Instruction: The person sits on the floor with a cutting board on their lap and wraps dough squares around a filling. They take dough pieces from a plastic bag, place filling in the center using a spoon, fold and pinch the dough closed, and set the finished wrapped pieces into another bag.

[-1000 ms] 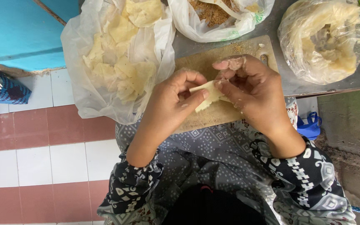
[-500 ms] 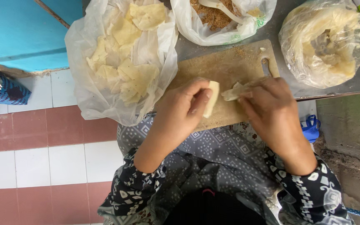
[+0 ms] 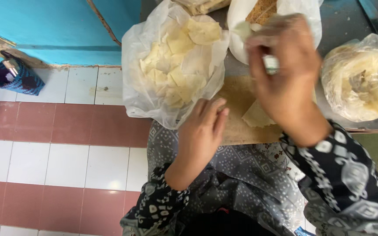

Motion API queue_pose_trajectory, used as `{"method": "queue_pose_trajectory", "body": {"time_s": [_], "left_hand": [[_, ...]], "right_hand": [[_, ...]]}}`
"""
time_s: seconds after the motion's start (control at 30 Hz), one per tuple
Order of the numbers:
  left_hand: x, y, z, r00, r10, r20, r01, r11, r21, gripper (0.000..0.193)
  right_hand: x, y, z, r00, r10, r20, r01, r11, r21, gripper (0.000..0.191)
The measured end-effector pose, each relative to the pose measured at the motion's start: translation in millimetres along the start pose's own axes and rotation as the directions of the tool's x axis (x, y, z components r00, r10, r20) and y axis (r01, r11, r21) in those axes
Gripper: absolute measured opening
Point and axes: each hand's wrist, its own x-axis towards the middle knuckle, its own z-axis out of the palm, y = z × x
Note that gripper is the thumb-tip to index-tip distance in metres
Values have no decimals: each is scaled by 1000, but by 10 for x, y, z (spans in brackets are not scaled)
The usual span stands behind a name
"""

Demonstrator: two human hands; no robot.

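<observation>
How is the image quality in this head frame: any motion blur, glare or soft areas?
Head view: even daylight, no hard shadows. The right hand is smeared by motion blur over the bag of brown filling; the left hand on the wooden cutting board is sharper. Mild glare on the plastic bag of pale wrappers; floor tiles crisp.

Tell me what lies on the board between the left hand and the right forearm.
In the head view, a pale dough wrapper lies on the wooden cutting board, between the left hand and the right forearm.
</observation>
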Motion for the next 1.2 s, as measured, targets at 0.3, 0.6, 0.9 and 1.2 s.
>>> {"method": "queue_pose_trajectory", "body": {"time_s": [0.3, 0.6, 0.9, 1.2], "left_hand": [[-182, -688, -785, 935, -219, -277, 241, 970, 44, 12], [332, -1072, -924, 963, -79, -257, 71, 997, -40, 34], [490, -828, -550, 979, -187, 86, 199, 756, -623, 33], [283, -233, -104, 969, -174, 178, 248, 697, -673, 25]], "right_hand": [[383, -354, 1068, 916, -86, 392, 72, 996, 49, 21], [434, -264, 1541, 832, -26, 554, -205, 914, 350, 5], [193, 20, 783, 665, 189, 723, -721, 416, 554, 17], [-371, 114, 34, 556, 322, 766, -831, 213, 514, 18]]}}
